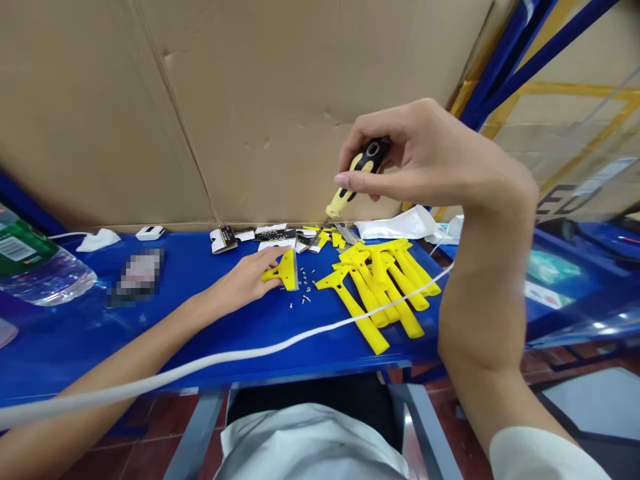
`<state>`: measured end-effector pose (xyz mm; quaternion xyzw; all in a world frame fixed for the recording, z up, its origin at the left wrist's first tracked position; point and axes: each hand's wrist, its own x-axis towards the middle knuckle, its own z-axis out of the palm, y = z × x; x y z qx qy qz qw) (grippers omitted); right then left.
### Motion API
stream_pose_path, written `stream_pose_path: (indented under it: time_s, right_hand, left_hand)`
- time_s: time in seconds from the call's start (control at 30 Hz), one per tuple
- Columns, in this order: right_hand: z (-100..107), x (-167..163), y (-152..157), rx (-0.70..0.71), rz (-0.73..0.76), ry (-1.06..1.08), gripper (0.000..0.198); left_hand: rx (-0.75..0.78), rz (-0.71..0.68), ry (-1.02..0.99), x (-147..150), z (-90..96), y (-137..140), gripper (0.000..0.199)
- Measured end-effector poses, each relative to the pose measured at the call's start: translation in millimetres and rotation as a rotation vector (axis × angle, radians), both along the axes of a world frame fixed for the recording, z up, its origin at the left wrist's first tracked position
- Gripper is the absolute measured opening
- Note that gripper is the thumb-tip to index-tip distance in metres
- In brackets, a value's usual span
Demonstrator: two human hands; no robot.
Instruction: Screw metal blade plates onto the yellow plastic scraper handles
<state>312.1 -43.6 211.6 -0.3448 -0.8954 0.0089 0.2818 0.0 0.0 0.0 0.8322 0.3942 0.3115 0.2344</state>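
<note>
My right hand (400, 150) is raised above the table, its fingers wrapped round the handle of a black and yellow screwdriver (345, 190). The shaft points down and to the left. Below it and to the left, my left hand (255, 277) grips a yellow scraper (286, 272) by its handle, with the wide head turned to the right. A clear edge shows along that head. Several small screws (306, 293) lie scattered on the blue table just right of the scraper. Further right is a pile of yellow scrapers (370, 307), their handles toward me.
Black and white cards (275, 235) and small yellow pieces (337, 239) lie along the back against a cardboard wall (280, 120). A white cable (250, 353) crosses the view in front. A large bottle (43, 267) lies at the left; a white plastic bag (397, 225) rests behind the pile.
</note>
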Motion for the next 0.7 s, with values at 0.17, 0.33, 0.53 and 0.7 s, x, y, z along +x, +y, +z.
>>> stream_pose_path:
  time_s: [0.17, 0.33, 0.53, 0.7]
  right_hand:
    - [-1, 0, 3, -0.015, 0.006, 0.009, 0.028]
    - [0, 0, 0, -0.009, 0.019, -0.027, 0.022]
    - [1, 3, 0, 0.012, -0.007, -0.022, 0.018]
    - [4, 11, -6, -0.005, -0.024, 0.029, 0.016]
  left_hand:
    - [-0.013, 0.044, 0.011, 3, 1.9, -5, 0.076]
    - [0.011, 0.035, 0.002, 2, 3.4, -6, 0.063]
    - [0.141, -0.006, -0.013, -1, 5.5, -4, 0.040]
    - [0.067, 0.125, -0.203, 4, 20.9, -8, 0.034]
